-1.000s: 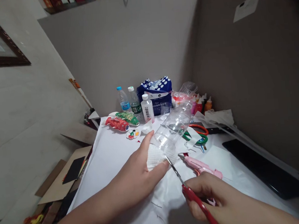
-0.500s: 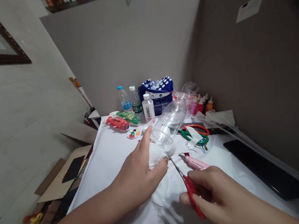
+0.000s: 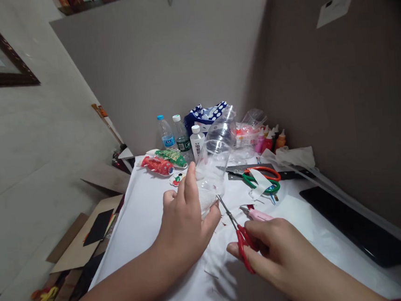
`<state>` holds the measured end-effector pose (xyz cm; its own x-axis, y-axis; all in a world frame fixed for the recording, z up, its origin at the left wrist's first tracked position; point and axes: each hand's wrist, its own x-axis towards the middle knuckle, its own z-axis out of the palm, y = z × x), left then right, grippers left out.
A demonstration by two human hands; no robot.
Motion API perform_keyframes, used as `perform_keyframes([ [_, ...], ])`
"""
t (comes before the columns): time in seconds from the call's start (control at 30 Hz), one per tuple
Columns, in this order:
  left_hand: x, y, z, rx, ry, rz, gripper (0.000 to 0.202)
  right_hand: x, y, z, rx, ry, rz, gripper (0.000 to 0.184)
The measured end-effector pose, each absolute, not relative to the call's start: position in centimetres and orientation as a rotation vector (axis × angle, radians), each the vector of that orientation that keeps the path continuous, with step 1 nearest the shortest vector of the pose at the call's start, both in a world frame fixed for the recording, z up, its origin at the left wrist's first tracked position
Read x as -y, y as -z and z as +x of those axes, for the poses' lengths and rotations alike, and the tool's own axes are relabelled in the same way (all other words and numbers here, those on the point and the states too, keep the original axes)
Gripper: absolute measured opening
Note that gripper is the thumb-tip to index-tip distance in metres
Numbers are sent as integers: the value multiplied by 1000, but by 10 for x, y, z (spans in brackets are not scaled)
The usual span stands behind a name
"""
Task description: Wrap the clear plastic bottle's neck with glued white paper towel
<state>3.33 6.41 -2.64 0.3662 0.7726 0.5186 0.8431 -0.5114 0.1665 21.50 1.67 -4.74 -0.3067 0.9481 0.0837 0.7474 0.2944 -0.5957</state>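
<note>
My left hand (image 3: 188, 212) grips the lower end of a clear plastic bottle (image 3: 215, 154), which leans up and to the right. Whitish textured material (image 3: 206, 199) shows at that end, between thumb and fingers; I cannot tell whether it is inside the bottle or wrapped around it. In my right hand (image 3: 275, 247) are small red-handled scissors (image 3: 242, 240). Their blades are slightly apart, with the tips by my left thumb at the bottle's lower end. Whether the tips touch the plastic is unclear.
A pink-handled tool (image 3: 258, 214), large scissors with orange and green handles (image 3: 263, 170) and a black slab (image 3: 361, 225) lie to the right. Behind stand a white bottle (image 3: 197, 141), two water bottles, a blue bag (image 3: 204, 115) and paint bottles (image 3: 270, 139). Fish-shaped crafts (image 3: 158, 165) lie left.
The bottle has swung more upright, its upper end moving left. Both hands have shifted slightly left, and the scissors have moved up and left with the right hand.
</note>
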Motion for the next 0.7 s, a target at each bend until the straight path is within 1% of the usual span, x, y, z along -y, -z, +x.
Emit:
perform_keyframes([
  [0.27, -67, 31, 37, 1344, 756, -2287, 82, -22, 49, 214, 2112, -698, -1510, 43],
  [0.7, -70, 34, 40, 1325, 720, -2214, 78, -26, 53, 217, 2096, -736, -1491, 41],
])
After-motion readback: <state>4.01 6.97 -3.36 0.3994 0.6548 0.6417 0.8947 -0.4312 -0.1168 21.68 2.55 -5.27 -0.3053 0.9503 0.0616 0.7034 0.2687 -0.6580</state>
